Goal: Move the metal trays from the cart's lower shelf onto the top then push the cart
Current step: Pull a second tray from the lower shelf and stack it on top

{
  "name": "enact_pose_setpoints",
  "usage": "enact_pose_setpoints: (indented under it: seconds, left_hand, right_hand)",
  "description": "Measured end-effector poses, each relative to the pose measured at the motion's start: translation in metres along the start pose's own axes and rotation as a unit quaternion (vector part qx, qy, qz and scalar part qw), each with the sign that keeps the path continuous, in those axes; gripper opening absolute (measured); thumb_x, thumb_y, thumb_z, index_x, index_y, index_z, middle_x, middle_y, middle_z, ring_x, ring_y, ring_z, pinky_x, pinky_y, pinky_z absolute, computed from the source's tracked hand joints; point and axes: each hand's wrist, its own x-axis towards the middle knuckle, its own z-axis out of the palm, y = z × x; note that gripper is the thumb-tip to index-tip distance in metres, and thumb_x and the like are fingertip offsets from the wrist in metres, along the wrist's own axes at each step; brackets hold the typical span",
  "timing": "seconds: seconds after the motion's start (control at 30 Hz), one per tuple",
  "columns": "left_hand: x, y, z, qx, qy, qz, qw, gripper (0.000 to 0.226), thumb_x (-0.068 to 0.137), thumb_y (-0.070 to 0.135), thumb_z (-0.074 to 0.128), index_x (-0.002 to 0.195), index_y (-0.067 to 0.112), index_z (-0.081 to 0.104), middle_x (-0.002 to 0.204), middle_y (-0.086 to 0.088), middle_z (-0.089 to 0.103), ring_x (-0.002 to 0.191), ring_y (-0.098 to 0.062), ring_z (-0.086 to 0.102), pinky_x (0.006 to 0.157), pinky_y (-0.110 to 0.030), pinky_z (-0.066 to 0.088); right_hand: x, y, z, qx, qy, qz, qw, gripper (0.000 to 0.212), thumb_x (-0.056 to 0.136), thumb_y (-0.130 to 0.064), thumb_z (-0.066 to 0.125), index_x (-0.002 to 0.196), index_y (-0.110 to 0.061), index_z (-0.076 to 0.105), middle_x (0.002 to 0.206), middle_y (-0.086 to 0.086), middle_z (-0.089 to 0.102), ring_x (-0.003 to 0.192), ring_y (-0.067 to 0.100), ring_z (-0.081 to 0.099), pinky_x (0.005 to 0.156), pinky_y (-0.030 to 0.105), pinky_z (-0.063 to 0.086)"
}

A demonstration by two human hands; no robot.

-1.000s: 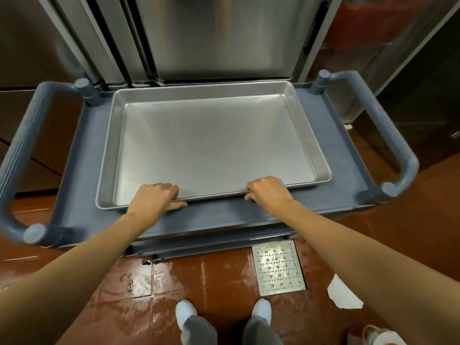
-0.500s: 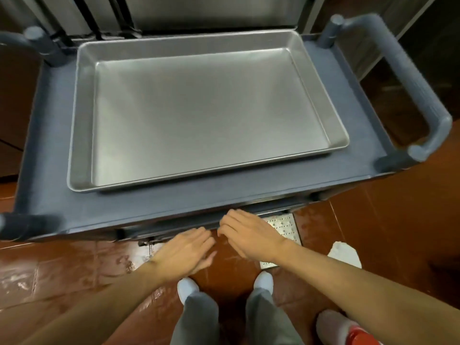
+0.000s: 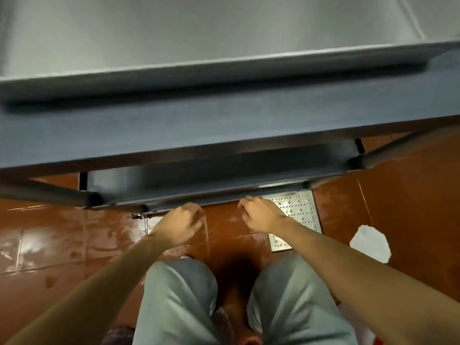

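A large metal tray (image 3: 224,33) lies on the cart's grey top shelf (image 3: 224,113) and fills the upper part of the view. Below it is the lower shelf (image 3: 199,175), dark and mostly in shadow, with a thin pale metal strip (image 3: 278,186) along its front lip. My left hand (image 3: 179,224) and my right hand (image 3: 261,216) are both at that front lip with curled fingers. The fingertips are hidden, and whether they grip anything is unclear.
Wet red-brown floor tiles (image 3: 62,240) lie under the cart. A perforated metal drain cover (image 3: 293,212) sits beneath my right hand, with a white paper scrap (image 3: 371,242) to its right. My knees in grey trousers (image 3: 179,300) are bent below. Cart legs (image 3: 49,195) angle out at both sides.
I have crouched, so the cart top now looms close. Both hands moved from the top tray's near rim down to the lower shelf's front lip, and their fingers have curled.
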Motion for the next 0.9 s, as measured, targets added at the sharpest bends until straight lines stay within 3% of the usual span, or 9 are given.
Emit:
enact_pose_setpoints:
  seconds: [0.2,0.37,0.5,0.57,0.63,0.7,0.77,0.9]
  left_hand:
    - [0.039,-0.030,0.050,-0.020,-0.038,-0.031,0.999,0.034,0.097,0.041,0.050,0.123,0.020,0.057,0.123,-0.002,0.063,0.102,-0.016,0.062,0.089,-0.031,0.050]
    - [0.080,-0.056,0.076,-0.024,-0.046,-0.062,0.997,0.041,0.096,0.040,0.052,0.133,0.021,0.051,0.132,-0.003,0.058,0.115,-0.017,0.057,0.099,-0.031,0.045]
    - [0.108,-0.075,0.089,-0.007,-0.049,-0.100,0.994,0.036,0.097,0.040,0.051,0.129,0.022,0.052,0.126,-0.006,0.063,0.109,-0.019,0.061,0.096,-0.030,0.047]
    - [0.123,-0.082,0.097,0.004,-0.058,-0.122,0.991,0.039,0.099,0.040,0.049,0.132,0.020,0.050,0.133,-0.009,0.059,0.118,-0.022,0.057,0.102,-0.031,0.045]
    - [0.138,-0.088,0.109,0.007,-0.059,-0.134,0.989,0.041,0.099,0.040,0.049,0.134,0.019,0.049,0.139,-0.009,0.054,0.125,-0.024,0.052,0.108,-0.034,0.041]
    - [0.155,-0.093,0.123,0.000,-0.051,-0.137,0.989,0.042,0.098,0.039,0.050,0.136,0.022,0.048,0.142,-0.008,0.051,0.127,-0.024,0.050,0.109,-0.035,0.040]
    - [0.169,-0.096,0.139,-0.005,-0.053,-0.141,0.989,0.043,0.098,0.039,0.051,0.138,0.024,0.046,0.144,-0.008,0.049,0.128,-0.024,0.049,0.109,-0.035,0.039]
    - [0.196,-0.103,0.171,0.006,-0.046,-0.132,0.990,0.047,0.093,0.037,0.058,0.136,0.026,0.044,0.142,-0.005,0.049,0.121,-0.021,0.051,0.099,-0.030,0.043]
  right_hand:
    - [0.040,0.025,0.038,-0.013,-0.034,0.032,0.999,0.036,0.090,-0.024,0.052,0.124,-0.014,0.056,0.123,0.007,0.061,0.106,0.025,0.061,0.089,0.038,0.051]
    - [0.085,0.045,0.055,-0.053,-0.055,0.044,0.996,0.034,0.090,-0.021,0.051,0.121,-0.010,0.056,0.111,0.012,0.065,0.095,0.027,0.062,0.077,0.035,0.049]
    - [0.119,0.058,0.069,-0.054,-0.054,0.070,0.995,0.006,0.090,-0.019,0.052,0.087,-0.015,0.055,0.100,0.010,0.063,0.079,0.022,0.057,0.068,0.028,0.042]
    - [0.132,0.067,0.076,-0.036,-0.044,0.077,0.995,0.023,0.092,-0.019,0.052,0.070,-0.019,0.045,0.088,0.005,0.056,0.069,0.015,0.050,0.067,0.026,0.040]
    - [0.143,0.079,0.087,-0.027,-0.048,0.076,0.996,0.032,0.093,-0.019,0.052,0.065,-0.025,0.037,0.079,-0.001,0.050,0.062,0.009,0.044,0.063,0.023,0.038]
    - [0.157,0.096,0.104,-0.036,-0.051,0.073,0.995,0.025,0.093,-0.019,0.053,0.072,-0.025,0.042,0.080,-0.002,0.050,0.060,0.007,0.044,0.058,0.019,0.035]
    - [0.171,0.109,0.122,-0.055,-0.062,0.067,0.994,0.003,0.094,-0.018,0.052,0.092,-0.020,0.051,0.094,0.003,0.056,0.068,0.010,0.051,0.060,0.019,0.038]
    - [0.193,0.132,0.159,-0.074,-0.053,0.065,0.994,0.038,0.092,-0.016,0.056,0.129,-0.011,0.048,0.128,0.012,0.054,0.110,0.029,0.056,0.093,0.034,0.047]
